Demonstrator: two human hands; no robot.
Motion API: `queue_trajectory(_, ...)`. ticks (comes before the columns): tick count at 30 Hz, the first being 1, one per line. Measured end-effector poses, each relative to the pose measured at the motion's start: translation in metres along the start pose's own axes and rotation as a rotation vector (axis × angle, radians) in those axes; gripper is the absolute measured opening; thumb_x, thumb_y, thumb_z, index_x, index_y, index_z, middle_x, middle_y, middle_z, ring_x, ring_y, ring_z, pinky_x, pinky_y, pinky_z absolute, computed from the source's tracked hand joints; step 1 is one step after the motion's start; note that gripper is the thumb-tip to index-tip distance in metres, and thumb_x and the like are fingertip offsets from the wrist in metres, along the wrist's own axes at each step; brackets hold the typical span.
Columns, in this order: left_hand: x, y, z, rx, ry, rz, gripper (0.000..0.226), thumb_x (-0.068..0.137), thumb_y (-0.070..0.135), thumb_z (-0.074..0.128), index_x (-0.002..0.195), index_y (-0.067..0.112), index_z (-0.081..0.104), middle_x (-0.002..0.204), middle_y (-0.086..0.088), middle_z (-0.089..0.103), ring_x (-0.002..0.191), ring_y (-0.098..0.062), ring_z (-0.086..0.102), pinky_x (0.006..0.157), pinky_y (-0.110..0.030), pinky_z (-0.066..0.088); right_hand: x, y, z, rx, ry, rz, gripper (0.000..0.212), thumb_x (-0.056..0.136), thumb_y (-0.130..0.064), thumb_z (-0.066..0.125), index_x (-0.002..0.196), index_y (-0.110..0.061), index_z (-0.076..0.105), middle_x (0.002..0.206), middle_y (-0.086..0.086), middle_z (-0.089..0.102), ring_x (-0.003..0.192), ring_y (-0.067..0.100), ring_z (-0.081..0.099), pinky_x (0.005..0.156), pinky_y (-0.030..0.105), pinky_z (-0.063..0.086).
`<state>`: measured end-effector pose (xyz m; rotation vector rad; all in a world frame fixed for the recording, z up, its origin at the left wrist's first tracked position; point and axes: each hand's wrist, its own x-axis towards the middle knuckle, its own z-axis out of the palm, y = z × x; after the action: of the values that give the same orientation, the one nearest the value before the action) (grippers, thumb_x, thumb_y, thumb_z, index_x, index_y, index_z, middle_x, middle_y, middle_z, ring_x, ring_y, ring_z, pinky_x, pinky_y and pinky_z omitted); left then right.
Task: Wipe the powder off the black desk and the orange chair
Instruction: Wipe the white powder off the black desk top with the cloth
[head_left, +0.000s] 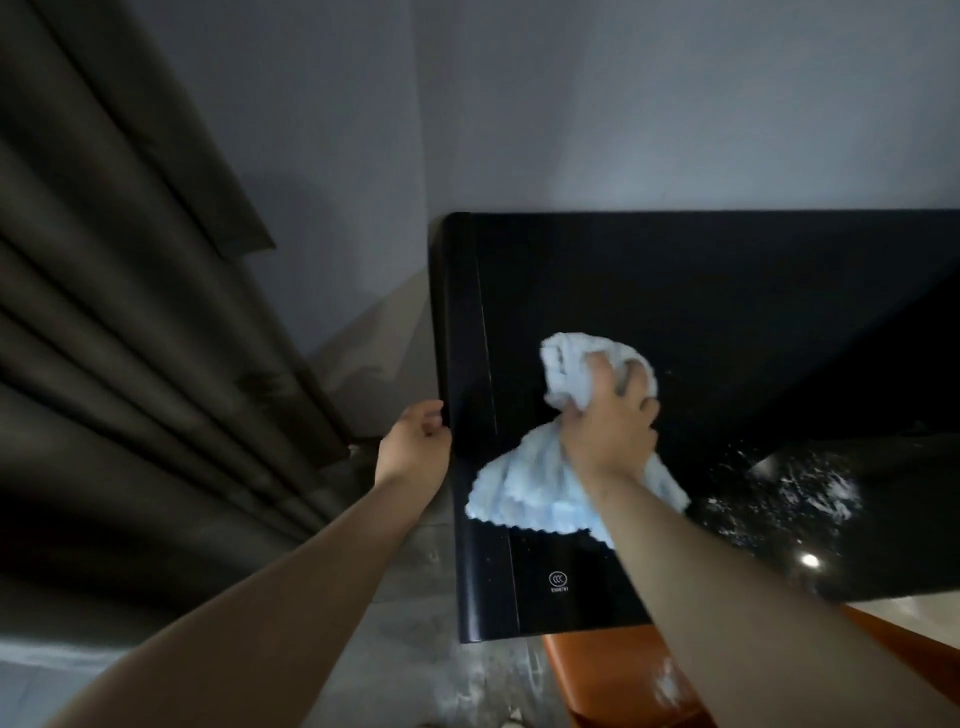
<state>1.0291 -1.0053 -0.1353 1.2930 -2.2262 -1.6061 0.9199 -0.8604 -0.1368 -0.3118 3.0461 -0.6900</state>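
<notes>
1. While the light blue cloth (524, 488) is bunched in the right hand (610, 431), whose fingers are clenched round its upper folds, the loose lower part is spread flat on the black desk (727, 291), below and to the left of the grip.
2. The desk's left edge is touched by the left hand (415, 447), fingers loosely curled against it; whether it is truly gripped cannot be told.
3. White powder (810, 493) is seen to the right of the grip, near the front edge, so the next strokes are best drawn that way with steady downward pressure.
4. The powder should be gathered inward, not flung off the edge.
5. Below the grip, the orange chair (623, 675) is partly seen under the desk, with a white smear, and is judged not yet wiped.
</notes>
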Motion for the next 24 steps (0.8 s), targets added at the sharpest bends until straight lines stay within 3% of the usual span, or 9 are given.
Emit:
queue_trajectory(4, -0.011, -0.008, 0.002, 0.048, 0.115, -0.018, 0.039, 0.09, 0.01, 0.046, 0.126, 0.02, 0.054, 0.123, -0.004, 0.061, 0.114, -0.024, 0.055, 0.096, -0.029, 0.042, -0.071, -0.019, 0.025, -0.168, -0.15, -0.359, 0.062, 0.082, -0.044, 0.055, 0.134, -0.043, 0.021, 0.154, 0.003, 0.002, 0.128, 0.038, 0.019, 0.091, 0.054, 0.035)
queue_trajectory(6, -0.016, -0.007, 0.003, 0.036, 0.132, -0.02, 0.04, 0.09, 0.009, 0.045, 0.128, 0.02, 0.053, 0.126, -0.004, 0.06, 0.116, -0.024, 0.053, 0.095, -0.028, 0.04, -0.075, -0.011, 0.025, -0.197, -0.23, -0.374, 0.063, 0.082, -0.046, 0.055, 0.133, -0.044, 0.017, 0.153, -0.002, -0.004, 0.131, 0.036, 0.012, 0.093, 0.057, 0.032)
queue_trajectory(8, -0.022, -0.004, 0.007, 0.04, 0.1, 0.007, 0.041, 0.091, 0.01, 0.044, 0.13, 0.02, 0.052, 0.127, -0.003, 0.058, 0.116, -0.023, 0.053, 0.093, -0.027, 0.041, -0.062, 0.008, 0.008, -0.201, -0.241, -0.301, 0.061, 0.083, -0.04, 0.057, 0.132, -0.044, 0.021, 0.152, -0.002, 0.003, 0.127, 0.035, 0.022, 0.09, 0.053, 0.036)
queue_trajectory(12, -0.035, -0.004, 0.018, 0.04, -0.006, 0.076, 0.04, 0.093, 0.012, 0.044, 0.131, 0.02, 0.05, 0.129, -0.002, 0.056, 0.113, -0.019, 0.054, 0.087, -0.024, 0.041, -0.054, 0.036, -0.025, -0.169, -0.12, -0.107, 0.057, 0.086, -0.03, 0.057, 0.136, -0.038, 0.033, 0.148, 0.002, 0.022, 0.116, 0.029, 0.037, 0.084, 0.042, 0.045)
queue_trajectory(15, -0.043, -0.013, 0.019, 0.06, 0.042, 0.075, 0.036, 0.093, 0.011, 0.043, 0.127, 0.017, 0.053, 0.126, -0.007, 0.058, 0.115, -0.025, 0.053, 0.088, -0.026, 0.038, -0.09, 0.016, -0.02, -0.124, -0.05, -0.312, 0.057, 0.081, -0.031, 0.061, 0.133, -0.038, 0.039, 0.147, 0.006, 0.028, 0.114, 0.035, 0.04, 0.08, 0.044, 0.045)
queue_trajectory(18, -0.047, -0.022, 0.012, 0.069, 0.143, 0.006, 0.036, 0.091, 0.008, 0.041, 0.123, 0.015, 0.055, 0.122, -0.012, 0.06, 0.114, -0.032, 0.053, 0.089, -0.03, 0.04, -0.138, 0.001, 0.005, -0.128, -0.195, -0.519, 0.057, 0.081, -0.034, 0.058, 0.132, -0.04, 0.036, 0.148, 0.005, 0.026, 0.119, 0.036, 0.04, 0.085, 0.046, 0.043)
queue_trajectory(21, -0.053, -0.034, 0.002, 0.093, 0.123, 0.0, 0.04, 0.092, 0.012, 0.042, 0.13, 0.019, 0.052, 0.129, -0.008, 0.058, 0.119, -0.029, 0.051, 0.093, -0.027, 0.038, -0.139, 0.025, 0.004, -0.207, -0.158, -0.471, 0.053, 0.085, -0.037, 0.055, 0.134, -0.041, 0.034, 0.15, 0.001, 0.023, 0.123, 0.034, 0.037, 0.087, 0.045, 0.043)
queue_trajectory(24, -0.061, -0.04, 0.0, 0.13, 0.036, 0.046, 0.041, 0.094, 0.014, 0.044, 0.134, 0.02, 0.049, 0.133, -0.005, 0.054, 0.112, -0.023, 0.053, 0.084, -0.021, 0.037, -0.12, 0.056, -0.016, -0.248, -0.115, -0.229, 0.051, 0.088, -0.037, 0.055, 0.135, -0.04, 0.035, 0.149, -0.002, 0.021, 0.123, 0.03, 0.034, 0.086, 0.039, 0.043)
